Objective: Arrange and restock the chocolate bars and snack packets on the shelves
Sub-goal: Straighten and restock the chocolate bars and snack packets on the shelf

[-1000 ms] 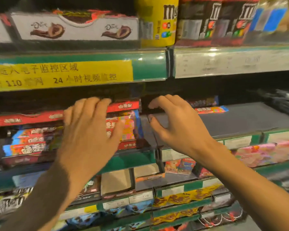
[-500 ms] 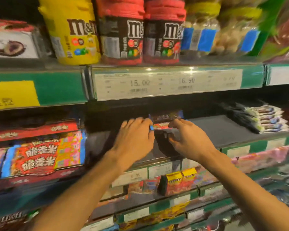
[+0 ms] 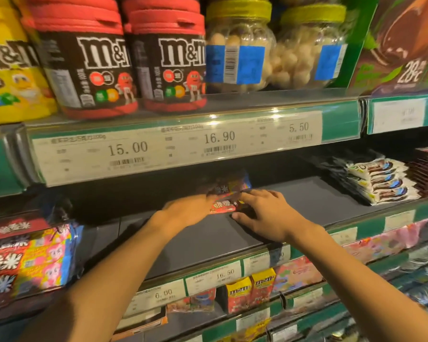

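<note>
A small stack of red and multicoloured chocolate bar packets (image 3: 226, 196) sits deep on the dark middle shelf (image 3: 208, 240). My left hand (image 3: 190, 209) grips the stack's left side, its fingers blurred. My right hand (image 3: 267, 213) holds the right side, fingers curled against the packets and thumb low on the shelf. More packets of the same kind (image 3: 27, 255) stand stacked at the far left of this shelf.
M&M's tubs (image 3: 84, 67) and clear jars with yellow lids (image 3: 237, 45) fill the shelf above, over price labels (image 3: 129, 149). White and blue snack packets (image 3: 381, 178) lie stacked at the right. Lower shelves hold small M&M's packs (image 3: 250, 290).
The view has swung right, from the stacked packets at the left to the bare stretch of shelf. Both hands came together on the small stack and drew it forward and lower.
</note>
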`<state>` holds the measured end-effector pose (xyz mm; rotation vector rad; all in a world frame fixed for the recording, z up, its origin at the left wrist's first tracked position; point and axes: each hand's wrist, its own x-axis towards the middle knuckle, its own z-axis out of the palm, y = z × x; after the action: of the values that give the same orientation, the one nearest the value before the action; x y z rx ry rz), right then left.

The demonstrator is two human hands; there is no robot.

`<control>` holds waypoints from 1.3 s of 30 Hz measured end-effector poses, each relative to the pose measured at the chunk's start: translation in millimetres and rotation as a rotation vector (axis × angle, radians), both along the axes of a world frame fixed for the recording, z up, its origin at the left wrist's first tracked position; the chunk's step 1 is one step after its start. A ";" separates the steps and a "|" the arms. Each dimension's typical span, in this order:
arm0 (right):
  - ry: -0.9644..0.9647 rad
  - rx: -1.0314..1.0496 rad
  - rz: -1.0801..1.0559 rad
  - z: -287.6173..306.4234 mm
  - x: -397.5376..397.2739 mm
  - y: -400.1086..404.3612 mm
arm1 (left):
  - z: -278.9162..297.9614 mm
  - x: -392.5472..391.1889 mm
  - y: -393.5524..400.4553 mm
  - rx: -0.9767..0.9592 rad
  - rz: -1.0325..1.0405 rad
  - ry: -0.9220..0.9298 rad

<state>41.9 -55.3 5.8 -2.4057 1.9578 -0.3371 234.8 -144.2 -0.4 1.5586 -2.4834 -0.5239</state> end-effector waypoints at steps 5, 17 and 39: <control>0.006 -0.017 0.034 2.8 -11.0 14.0 | 7.1 19.7 14.0 -0.003 -0.079 -0.079; 0.058 -0.081 0.081 4.9 -13.1 37.0 | 9.9 62.9 54.4 -0.248 -0.141 -0.204; -0.197 -0.255 0.060 46.6 69.0 110.2 | 55.4 144.3 140.7 -0.764 -0.048 -0.056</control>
<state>110.9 55.0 52.4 -2.4555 1.8525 -0.8337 379.1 -3.5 55.1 1.1990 -2.3237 0.4358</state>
